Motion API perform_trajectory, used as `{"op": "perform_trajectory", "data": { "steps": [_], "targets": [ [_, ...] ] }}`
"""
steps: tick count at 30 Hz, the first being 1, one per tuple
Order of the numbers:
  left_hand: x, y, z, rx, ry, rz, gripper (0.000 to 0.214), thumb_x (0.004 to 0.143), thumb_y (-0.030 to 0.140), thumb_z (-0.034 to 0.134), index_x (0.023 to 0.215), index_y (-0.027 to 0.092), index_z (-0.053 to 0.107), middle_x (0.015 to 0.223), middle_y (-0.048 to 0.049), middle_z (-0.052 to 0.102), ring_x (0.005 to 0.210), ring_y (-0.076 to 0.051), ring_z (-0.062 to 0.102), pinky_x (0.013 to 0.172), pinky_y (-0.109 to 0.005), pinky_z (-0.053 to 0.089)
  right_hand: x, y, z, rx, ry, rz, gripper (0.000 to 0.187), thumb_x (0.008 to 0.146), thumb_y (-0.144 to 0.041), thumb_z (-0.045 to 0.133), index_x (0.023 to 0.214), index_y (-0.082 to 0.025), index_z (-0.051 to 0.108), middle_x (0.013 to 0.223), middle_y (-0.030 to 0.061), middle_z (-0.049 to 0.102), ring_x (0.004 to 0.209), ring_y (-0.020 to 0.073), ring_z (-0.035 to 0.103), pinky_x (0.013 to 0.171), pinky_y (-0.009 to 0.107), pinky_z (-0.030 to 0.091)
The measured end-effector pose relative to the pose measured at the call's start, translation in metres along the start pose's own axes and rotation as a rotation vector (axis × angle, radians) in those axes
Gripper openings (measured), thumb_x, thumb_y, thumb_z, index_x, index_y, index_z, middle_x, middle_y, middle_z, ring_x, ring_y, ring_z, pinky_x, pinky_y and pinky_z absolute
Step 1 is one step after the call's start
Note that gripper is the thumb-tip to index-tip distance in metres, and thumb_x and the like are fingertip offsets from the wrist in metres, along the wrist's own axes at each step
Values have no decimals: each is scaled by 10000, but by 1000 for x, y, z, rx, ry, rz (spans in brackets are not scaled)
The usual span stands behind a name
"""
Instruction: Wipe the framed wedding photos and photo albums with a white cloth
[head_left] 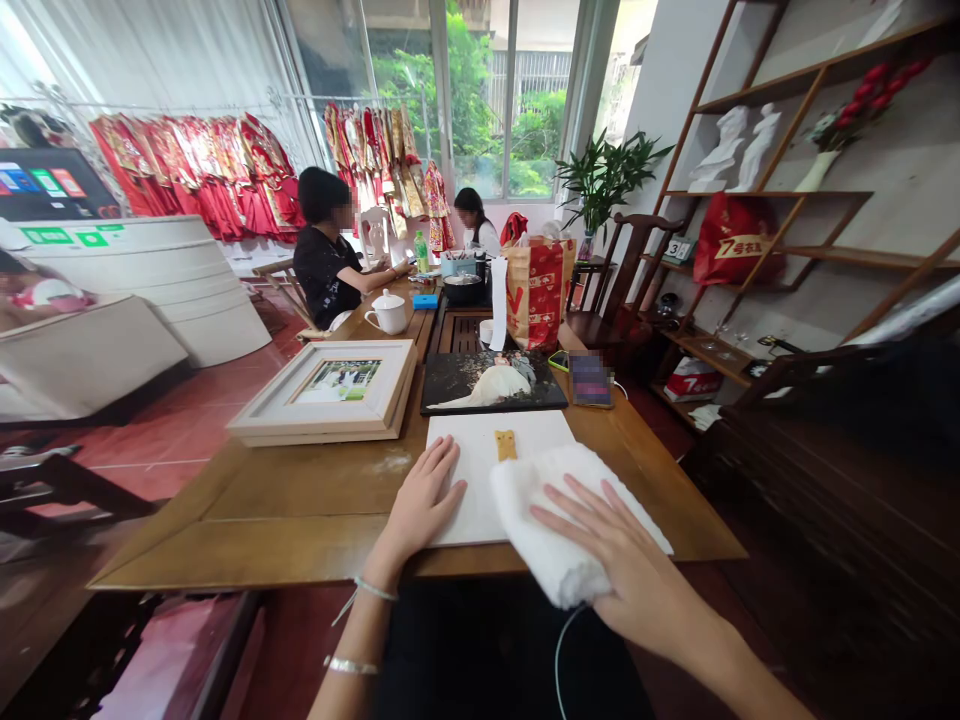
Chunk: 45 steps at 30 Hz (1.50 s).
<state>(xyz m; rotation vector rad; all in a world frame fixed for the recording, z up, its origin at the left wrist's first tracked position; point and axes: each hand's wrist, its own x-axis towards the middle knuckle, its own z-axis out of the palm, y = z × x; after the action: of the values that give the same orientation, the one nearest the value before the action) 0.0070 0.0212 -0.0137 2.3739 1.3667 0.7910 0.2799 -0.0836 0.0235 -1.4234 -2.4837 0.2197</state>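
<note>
My left hand point(429, 500) lies flat on the left part of a white board point(465, 455), fingers stretched out and holding nothing. On the board's right side, my right hand point(611, 550) holds a folded white towel point(529, 490), its fingers spread over the top and its thumb hidden. The towel covers part of the board and hangs past its near edge. A small tan piece with dark dots point(506, 445) sits on the board just beyond the towel. Behind the board lies a dark picture panel point(457, 385) showing a white gown.
Framed photos point(322, 390) are stacked on the wooden table point(300, 510) at left. Phones point(591, 380) lie at right, near a red-and-tan paper bag point(536, 300). Farther back are a lidded white cup point(388, 313) and two seated people. Dark wooden furniture stands to the right.
</note>
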Motion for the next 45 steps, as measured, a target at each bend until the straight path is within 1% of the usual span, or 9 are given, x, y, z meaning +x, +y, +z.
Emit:
{"op": "perform_trajectory", "data": {
  "steps": [7, 13, 17, 23, 28, 32, 37, 41, 45],
  "targets": [
    [-1, 1, -3, 22, -25, -8, 501, 908, 351, 452, 1378, 180, 438, 1486, -96, 377, 1397, -257, 289, 1139, -463, 277, 75, 39, -1, -84, 68, 310, 700, 733, -149, 519, 1411, -276, 398, 1503, 61, 330, 1402, 328, 182, 1116, 564, 144],
    [0, -2, -1, 23, -12, 9, 505, 907, 355, 464, 1388, 204, 425, 1488, -78, 377, 1397, -248, 291, 1140, -460, 276, 127, 10, 7, -110, 12, 292, 672, 778, -210, 566, 1422, -260, 385, 1502, 120, 320, 1386, 409, 163, 1085, 621, 88],
    [0, -3, 1, -1, 6, 0, 452, 942, 321, 381, 1373, 203, 447, 1475, -77, 401, 1391, -229, 307, 1142, -458, 276, 114, -16, 19, -104, 4, 105, 741, 712, -169, 609, 1414, -264, 391, 1542, 103, 227, 1415, 357, 55, 1109, 576, 26],
    [1, -3, 2, -24, 27, -14, 428, 951, 261, 316, 1334, 200, 498, 1464, -73, 420, 1387, -209, 316, 1144, -440, 283, 37, -37, 11, -31, -34, -125, 852, 643, -100, 586, 1431, -305, 337, 1557, 49, 190, 1425, 310, 34, 1132, 554, 72],
    [1, -4, 3, -34, 19, -30, 440, 928, 220, 334, 1335, 184, 497, 1452, -85, 434, 1384, -217, 322, 1148, -447, 269, 6, -24, 12, -3, 88, -46, 823, 650, -57, 473, 1423, -313, 359, 1503, -16, 332, 1408, 250, 195, 1145, 486, 181],
    [1, -5, 1, -57, 21, -25, 443, 920, 211, 346, 1336, 209, 498, 1452, -69, 437, 1380, -212, 331, 1147, -439, 274, 27, 6, 19, -100, 227, 215, 827, 607, -18, 447, 1396, -265, 423, 1454, 30, 416, 1394, 289, 224, 1128, 526, 192],
    [2, -5, -3, -91, -6, -55, 435, 903, 229, 398, 1320, 189, 517, 1448, -80, 440, 1376, -225, 338, 1145, -451, 272, 77, 18, 17, -145, 176, 344, 699, 708, -96, 531, 1383, -257, 447, 1460, 83, 401, 1373, 357, 243, 1088, 578, 211],
    [2, -8, -3, -134, 22, -50, 420, 913, 222, 379, 1303, 211, 532, 1439, -57, 455, 1366, -206, 360, 1145, -440, 272, 105, -7, 20, -141, 144, 296, 640, 746, -148, 570, 1376, -174, 458, 1452, 126, 407, 1367, 359, 250, 1108, 546, 183],
    [2, -10, -1, -169, 62, -42, 417, 924, 208, 337, 1282, 200, 551, 1422, -56, 477, 1360, -193, 372, 1144, -427, 285, 103, -38, 28, -117, 97, 74, 633, 735, -109, 550, 1360, -92, 456, 1466, 154, 376, 1388, 335, 202, 1140, 511, 121]
  ]
}}
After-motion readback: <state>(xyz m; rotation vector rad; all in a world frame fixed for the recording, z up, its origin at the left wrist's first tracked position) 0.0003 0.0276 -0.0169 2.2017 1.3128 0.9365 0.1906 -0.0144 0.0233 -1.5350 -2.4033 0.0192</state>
